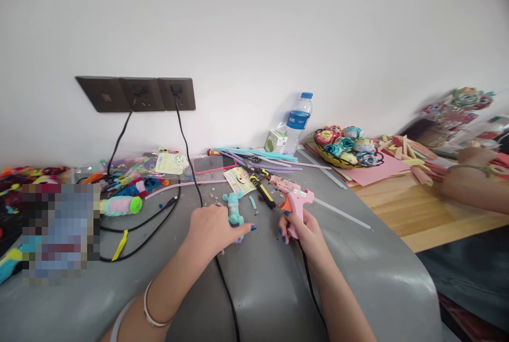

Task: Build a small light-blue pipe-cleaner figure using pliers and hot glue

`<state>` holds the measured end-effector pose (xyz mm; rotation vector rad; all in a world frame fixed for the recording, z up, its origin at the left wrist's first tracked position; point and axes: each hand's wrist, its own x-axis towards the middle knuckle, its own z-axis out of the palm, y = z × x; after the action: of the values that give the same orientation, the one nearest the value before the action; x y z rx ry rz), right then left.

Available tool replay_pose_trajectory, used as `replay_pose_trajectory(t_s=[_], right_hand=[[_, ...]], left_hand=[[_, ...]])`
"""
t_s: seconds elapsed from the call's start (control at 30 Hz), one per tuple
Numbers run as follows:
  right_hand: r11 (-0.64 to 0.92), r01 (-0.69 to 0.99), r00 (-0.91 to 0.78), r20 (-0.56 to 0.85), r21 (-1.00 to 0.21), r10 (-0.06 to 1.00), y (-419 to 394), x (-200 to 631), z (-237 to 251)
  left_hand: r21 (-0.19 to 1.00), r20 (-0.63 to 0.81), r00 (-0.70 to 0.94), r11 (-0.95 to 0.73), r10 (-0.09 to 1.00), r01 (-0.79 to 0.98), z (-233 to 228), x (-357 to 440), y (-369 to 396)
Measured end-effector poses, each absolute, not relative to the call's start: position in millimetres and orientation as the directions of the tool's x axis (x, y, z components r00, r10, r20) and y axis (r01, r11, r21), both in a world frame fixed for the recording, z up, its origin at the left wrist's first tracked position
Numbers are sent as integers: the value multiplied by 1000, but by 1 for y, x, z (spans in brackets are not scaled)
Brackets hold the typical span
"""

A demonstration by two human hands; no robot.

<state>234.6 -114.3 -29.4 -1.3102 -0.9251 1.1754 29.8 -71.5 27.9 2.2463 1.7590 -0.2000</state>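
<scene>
Teal fuzzy craft piece [234,213] sits mid-bench [262,278], left hand [212,230] pinning it, fingers spread flat w/ index pointing right. Right hand [304,228] has fingers wrapped round the pink glue gun [294,201]. Imo keep the piece pinned, nozzle close, fingertips off hot glue.

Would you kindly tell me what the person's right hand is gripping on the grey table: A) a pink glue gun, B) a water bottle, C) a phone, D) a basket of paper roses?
A: the right hand is closed around the handle of the pink glue gun.
</scene>
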Motion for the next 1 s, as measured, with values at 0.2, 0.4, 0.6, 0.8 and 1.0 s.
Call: replay_pose_trajectory(t_s=[0.2, 0.4, 0.6, 0.8, 1.0], right_hand=[[-101, -96, 209, -119, -990, 971, -114, 236, -31], [-95, -114, 227, -119, -989, 967, -114, 234, -29], [-77, -120, 240, -104, -990, 965, -115, 233, -29], [-29, -109, 207, -51, -994, 977, -118, 237, -36], [143, -158, 254, 100, -977, 962, -124, 235, -40]], left_hand=[[125, -215, 299, -277, 930, 953, 26, 27, -70], [132, -4, 352, -348, 936, 928, 12, 15, -61], [174, 89, 364, -374, 927, 911, 3, 10, -55], [358, 209, 336, -391, 918, 848, 6, -3, -38], [489, 451, 316, -527, 835, 695, 9, -14, -20]])
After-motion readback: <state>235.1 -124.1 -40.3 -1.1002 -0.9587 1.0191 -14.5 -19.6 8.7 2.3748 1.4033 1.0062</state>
